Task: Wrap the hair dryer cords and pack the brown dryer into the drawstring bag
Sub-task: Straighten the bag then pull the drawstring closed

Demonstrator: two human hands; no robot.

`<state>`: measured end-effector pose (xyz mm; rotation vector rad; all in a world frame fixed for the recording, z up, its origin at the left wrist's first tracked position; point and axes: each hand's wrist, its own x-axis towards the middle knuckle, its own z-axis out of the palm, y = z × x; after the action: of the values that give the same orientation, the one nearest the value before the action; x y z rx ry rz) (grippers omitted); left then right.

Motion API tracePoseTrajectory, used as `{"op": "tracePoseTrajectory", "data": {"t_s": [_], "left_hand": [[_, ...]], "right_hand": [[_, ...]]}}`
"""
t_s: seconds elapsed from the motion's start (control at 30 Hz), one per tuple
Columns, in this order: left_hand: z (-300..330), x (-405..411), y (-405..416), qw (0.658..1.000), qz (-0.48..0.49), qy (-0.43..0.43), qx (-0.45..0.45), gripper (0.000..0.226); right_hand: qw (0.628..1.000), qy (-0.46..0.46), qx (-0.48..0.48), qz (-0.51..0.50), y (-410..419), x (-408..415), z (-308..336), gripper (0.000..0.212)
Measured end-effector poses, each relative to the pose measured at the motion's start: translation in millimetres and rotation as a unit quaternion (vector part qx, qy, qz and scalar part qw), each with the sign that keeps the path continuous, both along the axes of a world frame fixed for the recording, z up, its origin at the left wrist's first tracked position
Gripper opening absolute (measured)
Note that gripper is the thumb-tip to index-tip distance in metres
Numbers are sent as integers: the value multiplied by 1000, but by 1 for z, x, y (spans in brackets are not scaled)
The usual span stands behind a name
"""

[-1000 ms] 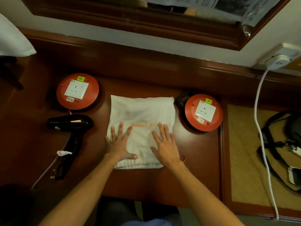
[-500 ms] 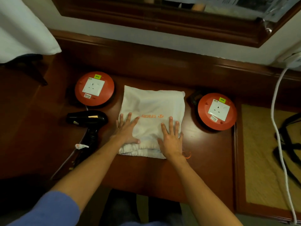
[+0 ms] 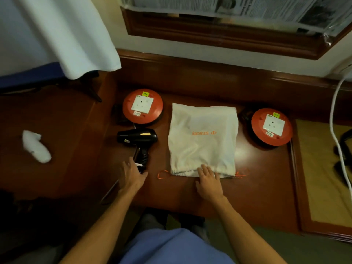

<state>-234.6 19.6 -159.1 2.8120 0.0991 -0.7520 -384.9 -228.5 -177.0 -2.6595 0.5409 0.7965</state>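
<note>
A black hair dryer [image 3: 137, 137] lies on the wooden desk [image 3: 182, 189], nozzle to the left, handle toward me. My left hand [image 3: 133, 177] reaches its handle end, fingers touching the lower handle by a white tag; no firm grip shows. The dryer's cord [image 3: 109, 191] runs off the desk's front left. A white drawstring bag [image 3: 203, 138] with orange lettering lies flat at the centre, mouth toward me. My right hand [image 3: 208, 181] rests flat on the bag's mouth hem. Orange drawstring loops [image 3: 162, 174] stick out at both sides of the mouth.
Two red round socket reels [image 3: 142, 106] [image 3: 272, 126] flank the bag. A white cable [image 3: 337, 134] hangs down at the right over a woven mat [image 3: 323, 168]. White cloth [image 3: 57, 35] hangs at upper left, and a crumpled white tissue [image 3: 36, 146] lies on the left surface.
My left hand has left the bag and moved left to the dryer's handle. My right hand has slid back to the bag's mouth. The view has shifted left.
</note>
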Motion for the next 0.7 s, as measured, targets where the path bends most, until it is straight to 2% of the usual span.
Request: {"op": "tracePoseTrajectory", "data": {"t_s": [0.07,0.17,0.23,0.37,0.47,0.53,0.6,0.63,0.7], "left_hand": [[-6,5,6,998,24,43,-26,86],[-11,12,7,996,19,47,-72,69],[-10,17,8,995,3,42,-90,55],[4,29,6,988,-4,48,-148,47],[23,38,5,982,-25,70,-175,36],[37,40,4,976,-46,89,-194,27],[48,36,2,967,-77,105,-219,26],[52,32,1,963,-95,109,-227,24],[56,19,-4,958,-140,110,-226,21]], "right_hand": [[1000,-18,-10,-21,4,-2,6,49],[998,-34,2,-53,7,-1,15,50],[992,-52,32,-111,14,0,20,52],[958,-112,130,-229,40,3,25,48],[918,-141,227,-294,69,18,36,42],[878,-149,312,-332,88,35,44,41],[812,-143,411,-389,103,55,50,44],[768,-136,458,-427,110,64,51,45],[655,-121,531,-524,117,75,55,42]]}}
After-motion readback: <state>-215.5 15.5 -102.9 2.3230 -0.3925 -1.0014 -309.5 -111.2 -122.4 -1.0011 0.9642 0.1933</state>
